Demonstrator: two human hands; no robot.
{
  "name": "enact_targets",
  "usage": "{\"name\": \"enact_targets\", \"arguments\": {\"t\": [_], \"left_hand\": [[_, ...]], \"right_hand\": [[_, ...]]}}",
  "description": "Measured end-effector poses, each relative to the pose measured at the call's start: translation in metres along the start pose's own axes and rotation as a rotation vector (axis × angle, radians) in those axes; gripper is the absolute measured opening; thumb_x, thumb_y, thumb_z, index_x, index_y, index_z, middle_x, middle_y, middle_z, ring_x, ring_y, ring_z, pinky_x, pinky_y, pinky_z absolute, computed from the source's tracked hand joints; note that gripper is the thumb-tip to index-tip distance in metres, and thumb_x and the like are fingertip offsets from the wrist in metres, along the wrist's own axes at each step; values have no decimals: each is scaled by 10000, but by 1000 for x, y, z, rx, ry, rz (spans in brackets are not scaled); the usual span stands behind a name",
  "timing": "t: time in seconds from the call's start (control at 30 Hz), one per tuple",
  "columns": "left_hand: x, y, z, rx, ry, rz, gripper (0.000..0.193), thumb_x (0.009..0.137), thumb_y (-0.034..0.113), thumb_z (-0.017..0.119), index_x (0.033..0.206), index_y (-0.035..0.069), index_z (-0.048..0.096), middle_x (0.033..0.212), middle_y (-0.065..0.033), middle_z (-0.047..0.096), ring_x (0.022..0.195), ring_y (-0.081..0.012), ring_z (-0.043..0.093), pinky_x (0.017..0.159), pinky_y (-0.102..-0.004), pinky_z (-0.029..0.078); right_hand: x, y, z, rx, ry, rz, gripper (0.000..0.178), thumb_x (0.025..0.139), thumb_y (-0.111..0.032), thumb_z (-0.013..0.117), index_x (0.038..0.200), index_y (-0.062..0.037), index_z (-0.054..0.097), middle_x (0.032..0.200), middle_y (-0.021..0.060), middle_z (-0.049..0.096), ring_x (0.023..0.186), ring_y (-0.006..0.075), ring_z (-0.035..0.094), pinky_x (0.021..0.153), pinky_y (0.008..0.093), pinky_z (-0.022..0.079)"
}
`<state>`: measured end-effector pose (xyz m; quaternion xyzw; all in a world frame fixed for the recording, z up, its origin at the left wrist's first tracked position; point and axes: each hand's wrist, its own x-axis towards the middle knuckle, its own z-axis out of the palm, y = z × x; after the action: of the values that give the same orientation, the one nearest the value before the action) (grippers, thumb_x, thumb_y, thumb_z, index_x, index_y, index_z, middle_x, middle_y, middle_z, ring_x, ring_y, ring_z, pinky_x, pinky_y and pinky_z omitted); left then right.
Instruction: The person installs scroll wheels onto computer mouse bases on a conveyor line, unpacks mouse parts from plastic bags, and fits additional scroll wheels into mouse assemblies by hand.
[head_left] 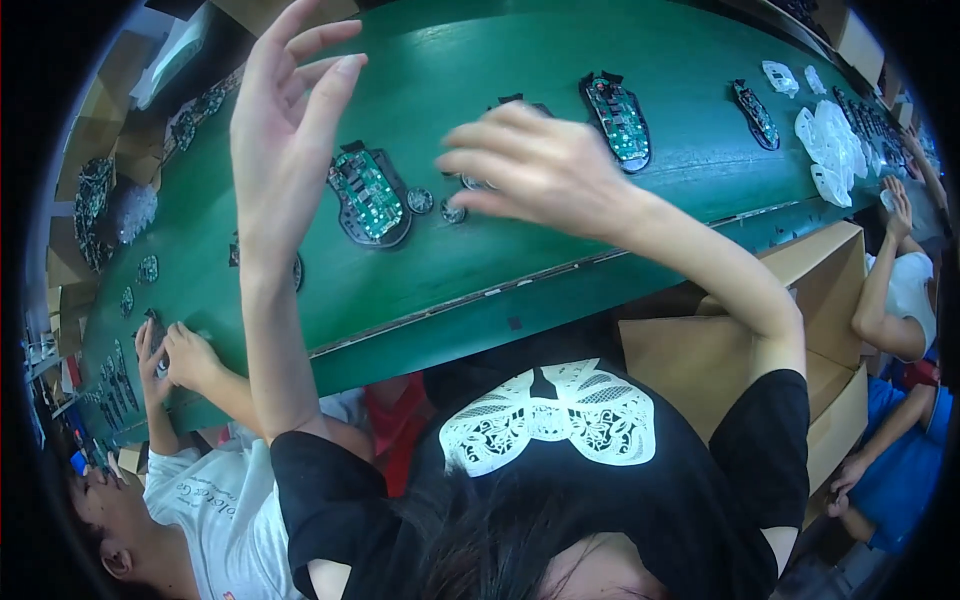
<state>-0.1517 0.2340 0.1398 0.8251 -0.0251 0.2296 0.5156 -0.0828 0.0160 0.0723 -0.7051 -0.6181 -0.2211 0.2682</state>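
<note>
My left hand (295, 120) is raised over the green table with its fingers spread and nothing in them. Just right of it lies a green circuit board in a dark oval casing (372, 195). Two small round dark parts sit beside that casing: one round part (419, 200) at its edge, the other round part (453, 211) under my right thumb. My right hand (540, 165), slightly blurred, hovers with fingers stretched out and appears to hold nothing. It mostly hides another dark casing (520, 104); whether the thumb touches the round part cannot be told.
Another board in a casing (618, 120) lies right of my hand, and a narrower one (757, 115) farther along. White plastic shells (830, 145) are piled at the right. An open cardboard box (700, 345) stands below the table edge (560, 272). Co-workers sit on both sides.
</note>
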Motion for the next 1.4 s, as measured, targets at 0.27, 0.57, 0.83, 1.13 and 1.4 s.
{"name": "enact_targets", "arguments": {"t": [0.27,0.57,0.83,1.13,1.4], "left_hand": [[9,-21,15,8,-31,-23,479,995,146,581,1444,24,469,1287,-149,614,1109,-182,636,906,-282,518],[22,-20,101,336,-296,268,464,835,-72,637,1275,74,619,1152,-141,640,1040,-271,642,879,-358,522],[-3,-14,187,554,-665,489,688,756,346,791,1389,231,548,1497,-130,421,1358,-377,375,1094,-604,282],[17,-56,146,728,-627,471,526,864,207,667,1378,288,589,1497,-113,457,1388,-344,389,1164,-546,227],[30,-43,118,845,-564,412,497,839,266,721,1320,225,600,1357,-116,552,1295,-346,467,1079,-531,353]], "right_hand": [[-61,-10,-28,110,-333,389,450,810,-354,765,1137,-105,582,1014,64,571,892,245,649,623,355,555],[-63,11,-26,-13,-423,243,207,812,-173,717,967,-76,622,875,55,602,722,218,669,532,343,554],[-172,153,-184,-534,35,903,306,840,-253,776,1091,-84,732,994,120,723,824,258,698,742,342,548],[-175,148,-160,-328,-108,1052,344,852,-304,751,1114,-82,727,995,110,710,851,261,697,752,358,531],[-97,50,-91,83,-253,863,306,837,-248,769,1071,-64,698,870,102,630,735,294,653,654,388,539]]}}
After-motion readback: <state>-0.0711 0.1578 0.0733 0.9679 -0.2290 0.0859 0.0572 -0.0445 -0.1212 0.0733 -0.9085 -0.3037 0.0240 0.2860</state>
